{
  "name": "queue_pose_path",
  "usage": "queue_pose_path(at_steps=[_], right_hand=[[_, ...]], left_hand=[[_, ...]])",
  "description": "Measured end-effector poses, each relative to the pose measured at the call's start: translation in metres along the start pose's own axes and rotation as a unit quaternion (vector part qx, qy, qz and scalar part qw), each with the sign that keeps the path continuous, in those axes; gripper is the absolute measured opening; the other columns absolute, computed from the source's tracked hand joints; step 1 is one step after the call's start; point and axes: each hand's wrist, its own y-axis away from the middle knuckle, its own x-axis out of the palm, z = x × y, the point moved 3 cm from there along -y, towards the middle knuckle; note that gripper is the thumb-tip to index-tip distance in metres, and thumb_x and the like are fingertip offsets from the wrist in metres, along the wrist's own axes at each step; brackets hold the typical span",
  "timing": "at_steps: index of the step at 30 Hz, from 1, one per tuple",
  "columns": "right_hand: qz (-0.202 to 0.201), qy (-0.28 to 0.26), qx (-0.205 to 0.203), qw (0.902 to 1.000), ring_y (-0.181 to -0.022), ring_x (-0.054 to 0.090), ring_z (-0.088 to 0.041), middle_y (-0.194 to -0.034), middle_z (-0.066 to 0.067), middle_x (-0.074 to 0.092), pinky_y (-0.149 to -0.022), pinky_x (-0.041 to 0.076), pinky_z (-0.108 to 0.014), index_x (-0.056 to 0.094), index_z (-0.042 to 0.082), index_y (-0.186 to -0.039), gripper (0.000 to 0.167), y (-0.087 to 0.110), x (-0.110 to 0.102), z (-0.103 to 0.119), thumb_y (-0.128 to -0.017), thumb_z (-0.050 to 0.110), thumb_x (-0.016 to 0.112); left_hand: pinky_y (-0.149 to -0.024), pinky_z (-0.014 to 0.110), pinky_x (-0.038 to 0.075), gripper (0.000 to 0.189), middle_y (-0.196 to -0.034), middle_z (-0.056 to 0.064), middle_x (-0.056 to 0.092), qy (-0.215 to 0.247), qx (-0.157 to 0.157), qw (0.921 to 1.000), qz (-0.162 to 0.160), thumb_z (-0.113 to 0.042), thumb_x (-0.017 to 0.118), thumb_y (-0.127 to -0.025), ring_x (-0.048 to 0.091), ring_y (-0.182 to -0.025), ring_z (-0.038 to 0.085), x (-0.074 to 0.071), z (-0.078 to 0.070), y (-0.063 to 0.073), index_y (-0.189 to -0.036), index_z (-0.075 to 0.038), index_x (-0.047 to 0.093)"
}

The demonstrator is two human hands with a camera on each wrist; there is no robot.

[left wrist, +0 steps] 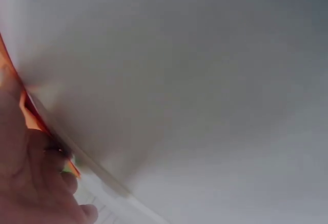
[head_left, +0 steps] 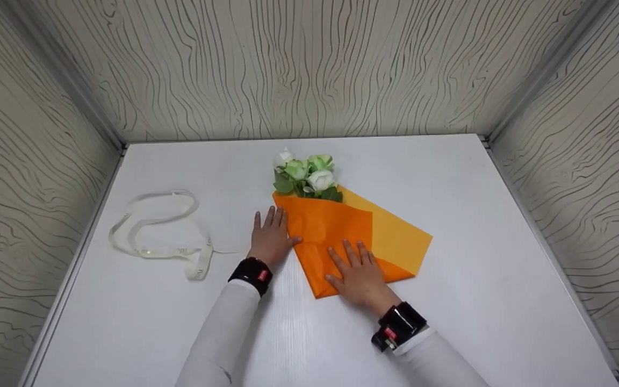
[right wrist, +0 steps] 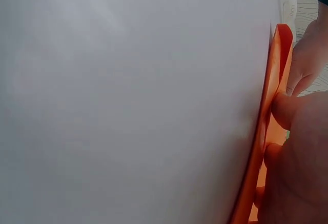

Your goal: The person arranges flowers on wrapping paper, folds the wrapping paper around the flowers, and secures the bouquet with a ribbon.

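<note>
A bouquet of white and pale green flowers [head_left: 321,180] with dark green leaves lies in a sheet of wrapping paper [head_left: 315,223]. The paper's orange side is folded across the stems, which are hidden; a lighter yellow-orange part spreads to the right. My left hand [head_left: 271,240] lies along the paper's left edge, fingers extended, thumb touching the orange fold. With fingers spread, my right hand [head_left: 362,278] presses on the lower right of the fold. In the right wrist view, the folded paper edge [right wrist: 274,73] stands slightly raised beside the right hand [right wrist: 302,157].
A loose cream ribbon [head_left: 167,252] with printed lettering lies looped on the white table [head_left: 481,301], left of the bouquet. Wood-grain patterned panels [head_left: 299,70] enclose the table at the back and both sides.
</note>
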Motion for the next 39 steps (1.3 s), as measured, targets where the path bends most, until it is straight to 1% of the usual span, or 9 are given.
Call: queue_pose_path(at_steps=[5, 10, 16, 20, 27, 29, 32, 35, 39], right_hand=[[0.009, 0.004, 0.003, 0.9999, -0.145, 0.006, -0.047, -0.163, -0.015, 0.010, -0.115, 0.010, -0.058, 0.020, 0.026, -0.158, 0.070, -0.002, 0.000, 0.000, -0.100, 0.062, 0.032], [0.010, 0.014, 0.000, 0.9998, -0.145, 0.006, -0.047, -0.162, -0.016, 0.010, -0.115, 0.010, -0.058, 0.020, 0.025, -0.158, 0.070, -0.003, 0.000, -0.001, -0.100, 0.062, 0.031], [-0.003, 0.030, -0.005, 0.9995, -0.144, 0.010, -0.048, -0.162, -0.017, 0.013, -0.114, 0.014, -0.058, 0.023, 0.024, -0.158, 0.070, -0.004, -0.001, -0.002, -0.100, 0.062, 0.033], [-0.011, 0.031, -0.010, 0.9994, -0.143, 0.013, -0.049, -0.161, -0.018, 0.016, -0.113, 0.016, -0.059, 0.026, 0.023, -0.157, 0.069, -0.003, -0.003, -0.001, -0.100, 0.060, 0.036], [-0.006, 0.035, -0.007, 0.9993, -0.143, 0.013, -0.049, -0.161, -0.018, 0.016, -0.114, 0.016, -0.058, 0.025, 0.023, -0.157, 0.070, -0.003, -0.002, -0.001, -0.099, 0.061, 0.037], [-0.003, 0.035, -0.005, 0.9994, -0.143, 0.013, -0.049, -0.161, -0.018, 0.015, -0.114, 0.016, -0.058, 0.025, 0.023, -0.157, 0.070, -0.003, -0.002, -0.002, -0.099, 0.060, 0.037], [-0.002, 0.038, -0.007, 0.9993, -0.143, 0.013, -0.049, -0.161, -0.018, 0.015, -0.114, 0.016, -0.058, 0.024, 0.023, -0.157, 0.070, -0.002, -0.002, -0.002, -0.100, 0.060, 0.036], [-0.003, 0.037, -0.010, 0.9993, -0.143, 0.014, -0.049, -0.161, -0.018, 0.015, -0.114, 0.017, -0.058, 0.024, 0.023, -0.157, 0.069, -0.003, -0.003, -0.002, -0.100, 0.060, 0.036], [0.006, 0.032, -0.010, 0.9994, -0.143, 0.013, -0.049, -0.161, -0.018, 0.014, -0.114, 0.016, -0.057, 0.022, 0.024, -0.158, 0.070, -0.003, -0.003, -0.002, -0.100, 0.060, 0.036]], left_hand=[[-0.116, 0.053, 0.010, 0.081, -0.159, 0.017, 0.022, -0.002, 0.007, 0.9999, 0.008, -0.059, 0.037, -0.100, 0.017, -0.147, 0.031, -0.001, -0.011, 0.009, -0.153, 0.001, 0.025], [-0.116, 0.052, 0.012, 0.084, -0.160, 0.018, 0.020, -0.013, 0.032, 0.9991, 0.023, -0.062, 0.033, -0.099, 0.016, -0.147, 0.032, 0.002, -0.028, 0.027, -0.153, 0.001, 0.024], [-0.116, 0.049, 0.015, 0.088, -0.159, 0.021, 0.018, -0.040, 0.076, 0.9955, 0.039, -0.066, 0.029, -0.098, 0.015, -0.147, 0.035, 0.013, -0.058, 0.063, -0.153, 0.002, 0.024], [-0.116, 0.045, 0.019, 0.087, -0.158, 0.022, 0.021, -0.058, 0.101, 0.9918, 0.054, -0.065, 0.033, -0.098, 0.019, -0.146, 0.035, 0.017, -0.075, 0.089, -0.152, 0.002, 0.027], [-0.117, 0.041, 0.018, 0.082, -0.160, 0.017, 0.019, -0.032, 0.163, 0.9802, 0.108, -0.061, 0.038, -0.099, 0.017, -0.147, 0.029, 0.014, -0.083, 0.125, -0.154, -0.001, 0.026], [-0.115, 0.041, 0.022, 0.073, -0.158, 0.015, 0.027, -0.039, 0.188, 0.9778, 0.083, -0.055, 0.040, -0.101, 0.025, -0.145, 0.027, 0.012, -0.080, 0.127, -0.151, -0.002, 0.035], [-0.111, 0.044, 0.031, 0.055, -0.147, 0.009, 0.046, -0.077, 0.218, 0.9729, 0.003, -0.045, 0.045, -0.103, 0.043, -0.135, 0.023, 0.008, -0.073, 0.121, -0.141, -0.006, 0.053], [-0.106, 0.047, 0.038, 0.041, -0.132, 0.005, 0.057, -0.097, 0.215, 0.9695, -0.067, -0.038, 0.052, -0.102, 0.054, -0.122, 0.022, 0.007, -0.065, 0.108, -0.130, -0.010, 0.061], [-0.105, 0.050, 0.039, 0.042, -0.125, 0.006, 0.056, -0.100, 0.190, 0.9738, -0.077, -0.038, 0.057, -0.099, 0.054, -0.117, 0.023, 0.007, -0.056, 0.088, -0.129, -0.009, 0.058]])
